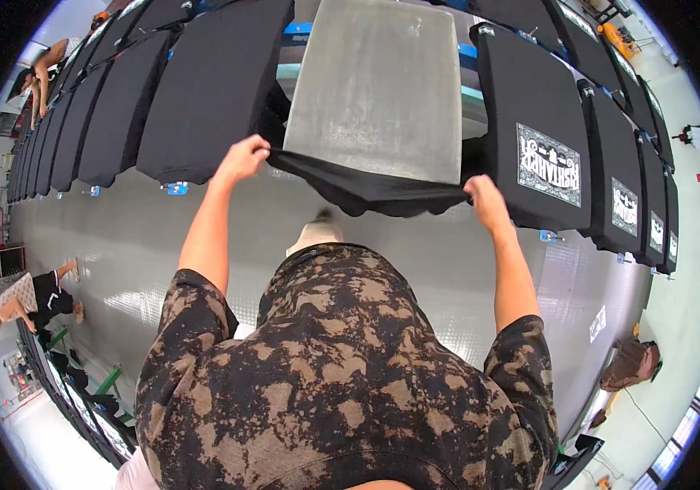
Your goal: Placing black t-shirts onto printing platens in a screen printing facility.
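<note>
A black T-shirt [366, 189] is stretched in a sagging band across the near end of a bare grey printing board [374, 90]. My left hand [245, 157] pinches one end of the cloth by the board's near left corner. At the near right corner my right hand [487, 200] grips the other end. The shirt's middle droops below the board's edge, and most of the board's top lies uncovered. Whether part of the shirt is around the board's underside, I cannot tell.
Boards covered in black shirts [211, 90] run in a row to the left. On the right, covered boards carry white printed designs [549, 166]. A grey floor [129, 237] lies below. Two other people are at the far left, one bending [27, 298]. A brown bag [631, 365] sits at lower right.
</note>
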Demonstrator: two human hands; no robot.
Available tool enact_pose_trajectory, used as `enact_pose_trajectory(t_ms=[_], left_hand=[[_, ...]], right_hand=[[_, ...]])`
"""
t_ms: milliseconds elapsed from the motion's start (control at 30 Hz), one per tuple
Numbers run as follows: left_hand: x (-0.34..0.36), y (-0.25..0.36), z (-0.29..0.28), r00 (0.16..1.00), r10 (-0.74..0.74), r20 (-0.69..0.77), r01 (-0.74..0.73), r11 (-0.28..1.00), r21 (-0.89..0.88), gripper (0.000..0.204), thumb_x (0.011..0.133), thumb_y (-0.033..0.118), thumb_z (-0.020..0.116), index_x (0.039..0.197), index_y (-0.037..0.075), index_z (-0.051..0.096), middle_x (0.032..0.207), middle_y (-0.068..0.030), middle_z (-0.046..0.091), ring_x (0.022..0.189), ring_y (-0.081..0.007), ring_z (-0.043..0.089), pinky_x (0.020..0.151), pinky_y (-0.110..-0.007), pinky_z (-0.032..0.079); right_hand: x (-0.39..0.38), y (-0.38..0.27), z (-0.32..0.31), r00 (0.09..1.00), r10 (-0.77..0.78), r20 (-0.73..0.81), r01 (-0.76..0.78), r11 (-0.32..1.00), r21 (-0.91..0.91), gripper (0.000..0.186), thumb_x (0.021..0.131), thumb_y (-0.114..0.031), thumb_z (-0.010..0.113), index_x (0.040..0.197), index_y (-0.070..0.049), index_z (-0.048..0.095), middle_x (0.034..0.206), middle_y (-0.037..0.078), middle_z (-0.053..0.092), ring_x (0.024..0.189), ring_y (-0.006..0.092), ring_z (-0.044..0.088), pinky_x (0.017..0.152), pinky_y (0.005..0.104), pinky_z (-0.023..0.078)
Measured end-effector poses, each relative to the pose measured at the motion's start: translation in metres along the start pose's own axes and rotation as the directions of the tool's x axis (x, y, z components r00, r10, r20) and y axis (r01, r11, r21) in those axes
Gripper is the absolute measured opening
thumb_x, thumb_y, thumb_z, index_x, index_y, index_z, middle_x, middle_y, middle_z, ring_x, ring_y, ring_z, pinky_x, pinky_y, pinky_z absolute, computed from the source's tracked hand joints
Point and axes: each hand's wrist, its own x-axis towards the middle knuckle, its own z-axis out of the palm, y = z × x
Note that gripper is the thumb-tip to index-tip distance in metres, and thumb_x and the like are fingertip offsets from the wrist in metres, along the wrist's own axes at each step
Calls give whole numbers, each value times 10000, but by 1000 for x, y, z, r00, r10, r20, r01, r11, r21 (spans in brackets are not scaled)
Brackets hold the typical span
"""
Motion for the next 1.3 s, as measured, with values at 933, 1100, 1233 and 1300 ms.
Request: enact_pose_trajectory(t_ms=[933,1100,1233,1300], left_hand=[[340,173,-11,983,-153,-99,-48,308,-950,392,1039,18,317,1327,-244,272,1317,-435,439,1217,-551,512,1088,-585,452],[330,178,-11,972,-231,-35,93,518,-850,416,1032,33,368,1383,-174,282,1249,-358,570,1166,-443,609,1100,-526,455],[292,167,-25,989,-114,-98,3,663,-749,415,1006,22,464,1411,-44,401,1205,-260,638,1095,-330,669,949,-417,538],[255,149,-28,977,-5,-213,-150,692,-706,442,957,116,642,1346,-33,495,1181,-181,664,1110,-241,656,989,-355,499]], right_hand=[[424,82,-61,634,718,-289,-270,555,787,281,1040,-168,499,1203,61,503,1004,193,651,847,248,701,729,331,600],[406,78,-71,735,661,-152,-349,561,750,382,1017,-165,560,1304,61,445,1059,232,671,941,289,717,803,358,611],[345,77,-99,744,641,-187,-346,610,712,510,979,-174,639,1379,44,409,1069,229,681,925,270,719,791,343,605],[291,74,-99,759,598,-259,-323,690,648,455,976,-184,649,1330,45,479,1050,186,688,901,220,704,788,315,580]])
